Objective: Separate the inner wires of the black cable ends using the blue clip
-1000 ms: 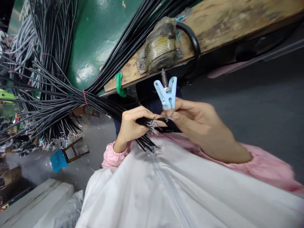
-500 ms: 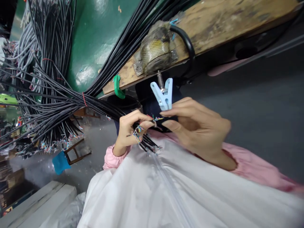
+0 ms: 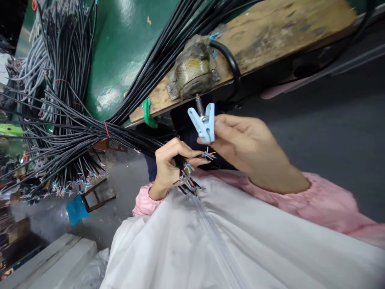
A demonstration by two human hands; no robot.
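Observation:
My left hand (image 3: 173,162) is closed around a bunch of black cables (image 3: 144,142), pinching one cable end between thumb and forefinger. Thin coloured wires (image 3: 208,155) fan out from that end, and more stripped ends (image 3: 187,180) stick out below the palm. A light blue clothes peg (image 3: 203,127) sits on the metal shaft (image 3: 199,105) of a small motor (image 3: 194,70) wrapped in clear, dirty covering. My right hand (image 3: 240,146) is closed at the peg, thumb along its right side and fingers behind it; part of the fingers is hidden by the peg.
The motor is fixed on a wooden board (image 3: 270,32) at the green table's (image 3: 112,52) edge. A green clamp (image 3: 148,113) grips the board's corner. Large cable bundles (image 3: 67,60) lie at the left. A blue-seated stool (image 3: 76,208) and pale boxes (image 3: 69,257) stand below.
My right hand has moved up from the pinched wire end to the peg. The coloured wires in my left hand now spread apart, and that hand has shifted slightly right.

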